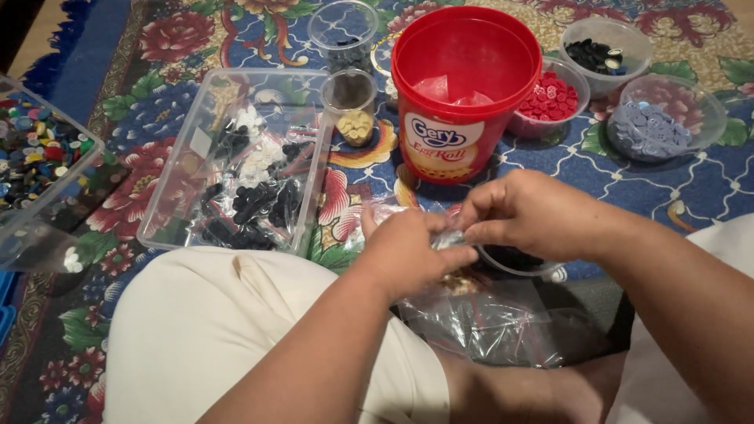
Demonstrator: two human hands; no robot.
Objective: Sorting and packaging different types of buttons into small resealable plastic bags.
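The left hand [408, 255] and right hand [530, 212] each pinched one small clear bag [449, 239], held over a pile of bags [495, 322] in the lap, near the red tub [463, 94] and sorted button bowls.

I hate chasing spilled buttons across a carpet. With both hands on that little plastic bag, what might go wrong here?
1. The left hand and right hand pinch the small clear bag over the lap; if it slips or tears, its contents may scatter onto the patterned carpet.
2. The open red bucket stands just beyond the hands, so a forward reach might tip it.
3. The bowl of red buttons sits uncovered beside it and could be knocked.
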